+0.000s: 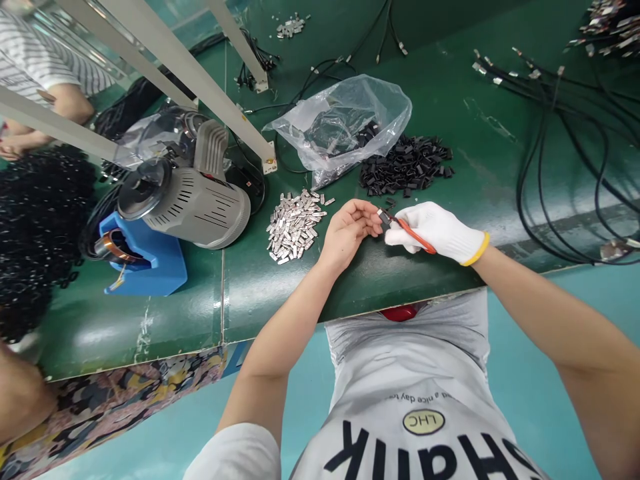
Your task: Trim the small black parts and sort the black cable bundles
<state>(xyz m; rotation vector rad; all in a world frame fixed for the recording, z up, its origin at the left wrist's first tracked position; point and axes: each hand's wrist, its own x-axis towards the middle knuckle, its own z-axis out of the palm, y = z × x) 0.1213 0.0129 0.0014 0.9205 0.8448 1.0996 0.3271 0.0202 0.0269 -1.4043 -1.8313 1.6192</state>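
Observation:
My bare left hand (353, 228) is closed, its fingers curled at a small connector piece (383, 215) with a bright metal end and a dark body. In a white glove with a yellow cuff, my right hand (434, 230) grips red-handled pliers (416, 235). The jaws of the pliers meet the connector piece between my two hands; their exact hold is too small to tell. Left of my left hand lies a pile of silver metal connector shells (294, 227). Beyond both hands spreads a heap of small black plastic sleeves (407, 165).
A clear plastic bag (345, 123) lies behind the black heap. Left stand a grey machine (200, 210) and a blue tape dispenser (167, 270), near slanted white posts (235, 113). Black cables (560, 120) cover the right side. Co-workers' arms (70, 103) show at left.

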